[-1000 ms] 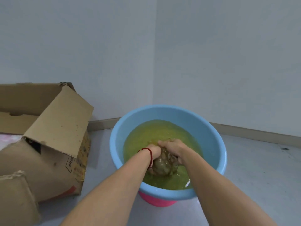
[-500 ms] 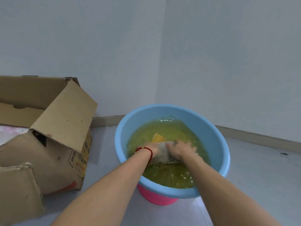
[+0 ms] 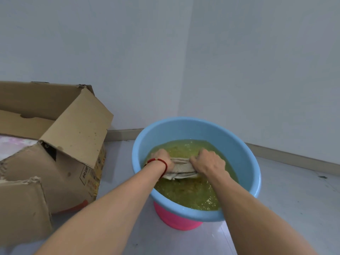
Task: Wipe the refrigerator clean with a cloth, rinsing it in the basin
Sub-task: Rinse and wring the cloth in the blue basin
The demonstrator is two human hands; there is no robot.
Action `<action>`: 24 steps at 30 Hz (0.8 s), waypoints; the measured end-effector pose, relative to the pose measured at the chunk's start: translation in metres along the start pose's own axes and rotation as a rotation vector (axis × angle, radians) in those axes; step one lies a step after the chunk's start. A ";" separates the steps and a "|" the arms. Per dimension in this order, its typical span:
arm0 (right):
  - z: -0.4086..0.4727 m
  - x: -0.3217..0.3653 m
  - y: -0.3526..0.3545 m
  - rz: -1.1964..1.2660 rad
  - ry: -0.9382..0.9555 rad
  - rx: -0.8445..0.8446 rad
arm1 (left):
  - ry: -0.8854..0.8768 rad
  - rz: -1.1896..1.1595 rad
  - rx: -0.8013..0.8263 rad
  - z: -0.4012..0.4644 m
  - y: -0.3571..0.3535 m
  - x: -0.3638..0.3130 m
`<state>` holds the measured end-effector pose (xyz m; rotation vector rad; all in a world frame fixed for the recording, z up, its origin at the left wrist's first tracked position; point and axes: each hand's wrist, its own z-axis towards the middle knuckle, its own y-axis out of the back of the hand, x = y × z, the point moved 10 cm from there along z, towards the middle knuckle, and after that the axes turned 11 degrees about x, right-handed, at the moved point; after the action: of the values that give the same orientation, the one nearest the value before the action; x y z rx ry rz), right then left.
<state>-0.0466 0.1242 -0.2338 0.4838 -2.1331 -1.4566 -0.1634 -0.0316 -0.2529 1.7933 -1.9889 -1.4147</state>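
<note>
Both hands are gripping the cloth (image 3: pixel 181 167) by its ends, left hand (image 3: pixel 161 158) and right hand (image 3: pixel 209 161) curled round it over the basin (image 3: pixel 244 153)'s yellowish water; looks soaked, limp, heavy, slippery, so end grips suit wringing.

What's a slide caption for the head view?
Both hands, left hand and right hand, grip a stretched cloth over yellowish water in a blue basin.

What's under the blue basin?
A pink tub shows beneath the blue basin, near side only. Its far side and its contents are hidden.
</note>
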 end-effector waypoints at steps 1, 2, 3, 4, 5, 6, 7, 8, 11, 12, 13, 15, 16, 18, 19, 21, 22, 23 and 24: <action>0.001 -0.006 -0.001 0.015 -0.011 0.002 | 0.023 0.049 -0.028 0.000 0.001 0.001; 0.004 -0.010 -0.007 0.014 -0.024 0.023 | 0.031 0.060 -0.030 0.002 -0.004 0.000; 0.006 -0.011 -0.015 0.004 -0.033 0.070 | 0.040 0.045 0.007 0.004 -0.012 -0.001; 0.009 -0.008 -0.027 0.021 -0.031 0.150 | 0.052 0.008 0.056 0.003 -0.020 -0.001; 0.009 -0.002 -0.039 0.088 -0.010 0.237 | 0.052 -0.047 0.103 0.001 -0.027 -0.003; 0.008 0.008 -0.049 0.190 0.034 0.320 | 0.043 -0.101 0.148 0.002 -0.033 -0.006; 0.006 0.019 -0.059 0.347 0.070 0.399 | 0.042 -0.143 0.186 0.000 -0.037 -0.007; 0.002 0.027 -0.067 0.551 0.059 0.478 | 0.045 -0.173 0.207 0.004 -0.039 -0.007; -0.009 0.040 -0.077 0.979 -0.062 0.579 | 0.045 -0.445 0.257 0.018 -0.051 -0.006; -0.007 0.044 -0.075 0.994 -0.041 0.572 | 0.052 -0.498 0.259 0.019 -0.052 -0.005; -0.006 0.047 -0.071 0.936 -0.001 0.543 | 0.064 -0.489 0.262 0.018 -0.052 -0.003; 0.000 0.046 -0.058 0.600 0.098 0.435 | 0.080 -0.415 0.251 0.010 -0.050 0.003; 0.002 0.042 -0.050 0.382 0.128 0.354 | 0.087 -0.374 0.280 0.006 -0.053 0.002; 0.007 0.032 -0.035 0.046 0.142 0.188 | 0.058 -0.268 0.303 0.000 -0.053 -0.004; 0.008 0.026 -0.029 -0.040 0.137 0.129 | 0.031 -0.199 0.268 0.001 -0.049 -0.008; 0.010 0.011 -0.020 -0.126 0.094 0.054 | -0.016 0.031 0.143 0.003 -0.034 -0.016; 0.010 0.003 -0.017 -0.150 0.051 0.035 | 0.009 0.129 0.116 0.002 -0.033 -0.015; 0.011 -0.007 -0.020 -0.145 -0.001 0.053 | 0.025 0.214 0.102 0.005 -0.036 -0.012; 0.011 -0.014 -0.025 -0.095 -0.053 0.107 | 0.058 0.285 0.139 0.004 -0.041 -0.008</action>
<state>-0.0413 0.1309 -0.2637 0.5997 -2.2665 -1.4261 -0.1343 -0.0173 -0.2797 1.5015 -2.2523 -1.1527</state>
